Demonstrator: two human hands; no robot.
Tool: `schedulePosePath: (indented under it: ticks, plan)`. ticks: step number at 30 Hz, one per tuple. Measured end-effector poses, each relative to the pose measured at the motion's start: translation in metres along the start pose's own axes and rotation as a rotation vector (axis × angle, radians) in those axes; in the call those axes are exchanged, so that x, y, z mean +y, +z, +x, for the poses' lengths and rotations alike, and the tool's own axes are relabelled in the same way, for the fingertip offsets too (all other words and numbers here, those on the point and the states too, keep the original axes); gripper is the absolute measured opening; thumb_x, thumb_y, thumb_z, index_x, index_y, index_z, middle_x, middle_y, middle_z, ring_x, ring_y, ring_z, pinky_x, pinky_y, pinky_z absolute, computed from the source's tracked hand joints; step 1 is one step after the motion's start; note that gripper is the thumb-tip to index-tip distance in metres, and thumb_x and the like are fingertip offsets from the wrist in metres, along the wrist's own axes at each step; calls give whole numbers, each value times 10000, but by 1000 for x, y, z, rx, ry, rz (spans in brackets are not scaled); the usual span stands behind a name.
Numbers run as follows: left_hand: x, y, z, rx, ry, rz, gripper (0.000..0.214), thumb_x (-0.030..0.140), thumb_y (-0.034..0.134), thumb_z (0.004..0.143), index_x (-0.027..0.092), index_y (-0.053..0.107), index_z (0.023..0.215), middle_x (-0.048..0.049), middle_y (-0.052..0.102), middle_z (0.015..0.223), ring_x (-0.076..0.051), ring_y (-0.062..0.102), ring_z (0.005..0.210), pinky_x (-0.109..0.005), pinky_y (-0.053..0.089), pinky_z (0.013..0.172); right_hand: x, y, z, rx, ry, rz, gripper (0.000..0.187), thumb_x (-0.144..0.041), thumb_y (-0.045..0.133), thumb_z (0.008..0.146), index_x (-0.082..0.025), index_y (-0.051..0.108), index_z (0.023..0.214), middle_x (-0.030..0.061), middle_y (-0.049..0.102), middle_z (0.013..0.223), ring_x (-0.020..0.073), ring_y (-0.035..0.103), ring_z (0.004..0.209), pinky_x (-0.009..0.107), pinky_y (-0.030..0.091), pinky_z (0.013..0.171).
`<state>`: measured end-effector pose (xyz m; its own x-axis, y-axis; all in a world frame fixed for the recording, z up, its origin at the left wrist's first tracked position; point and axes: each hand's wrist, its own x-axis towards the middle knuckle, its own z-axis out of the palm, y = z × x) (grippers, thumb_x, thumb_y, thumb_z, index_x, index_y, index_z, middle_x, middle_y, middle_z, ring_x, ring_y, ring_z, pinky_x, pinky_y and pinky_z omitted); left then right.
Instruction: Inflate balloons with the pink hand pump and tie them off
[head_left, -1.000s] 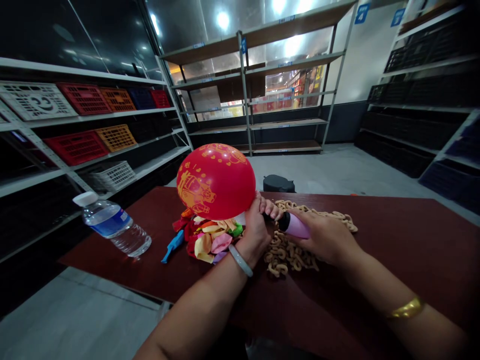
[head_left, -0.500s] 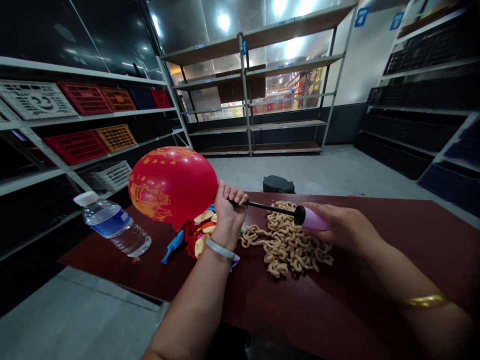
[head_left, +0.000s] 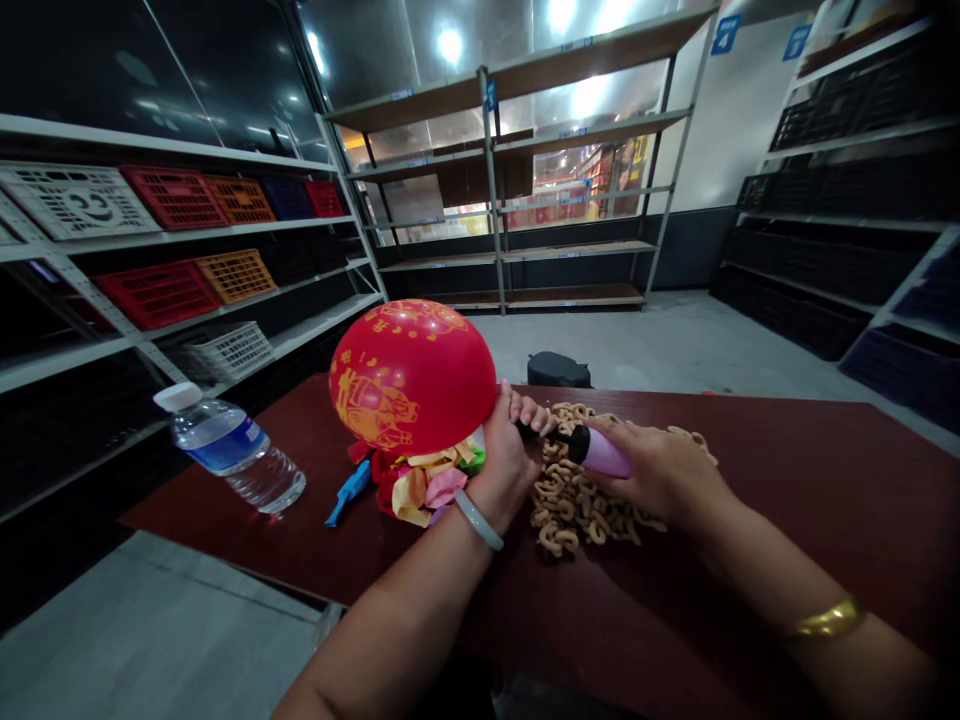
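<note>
A red balloon (head_left: 412, 378) with yellow printing, blown up large, bulges out to the left of my left hand (head_left: 516, 440). That hand is closed around the balloon's neck and the black end of a hand pump. My right hand (head_left: 664, 470) grips the pump's lilac part (head_left: 606, 455), close to my left hand, and hardly any of the black rod shows between them. Limp balloons (head_left: 420, 485) in several colours lie heaped under the red one, with a blue balloon (head_left: 350, 492) at their left. Beige curly pieces (head_left: 559, 520) are piled beneath the pump.
A water bottle (head_left: 232, 450) with a white cap stands on the left of the dark red table (head_left: 810, 490). Behind the table is a dark grey object (head_left: 559, 370). Shelves with coloured crates (head_left: 176, 198) line the left, and a metal rack (head_left: 495, 200) stands at the back.
The pump's lilac part and my left hand have come together, so the black rod hardly shows. The balloon and my left hand moved right; my right hand shifted slightly left.
</note>
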<state>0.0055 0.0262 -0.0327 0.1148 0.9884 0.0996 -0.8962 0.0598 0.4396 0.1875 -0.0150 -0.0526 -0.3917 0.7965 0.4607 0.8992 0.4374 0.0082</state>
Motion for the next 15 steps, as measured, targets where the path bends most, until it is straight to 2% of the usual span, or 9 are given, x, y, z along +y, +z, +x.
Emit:
schedulePosePath:
  ticks: [5,9,12,15]
  plan:
    - [-12,4,-7,0,-38,78,535,452,558,905,181,288,531,51,285,469,-82,317,409,-248,292,472,-8,3,0,-4,6,58,602,-516,557,849,-279,472,1396,71,716,1134,284,706,869,416,545,714]
    - [-13,4,-7,-14,-29,85,531,446,564,903,180,302,525,50,289,459,-85,321,404,-250,285,467,-8,4,0,-26,2,107,604,-505,565,850,-271,468,1398,69,686,1211,289,695,947,433,549,777]
    - [-6,6,-6,-34,-27,91,517,417,551,916,178,308,527,46,306,461,-85,338,404,-247,286,462,-6,1,2,-53,7,152,615,-518,574,842,-285,468,1402,56,690,1206,289,691,971,435,548,797]
    - [14,9,-3,-37,-10,76,508,399,543,923,182,297,534,51,297,461,-83,335,396,-242,284,451,0,-4,3,-52,13,129,621,-506,605,817,-300,491,1392,48,704,1176,295,698,947,417,559,754]
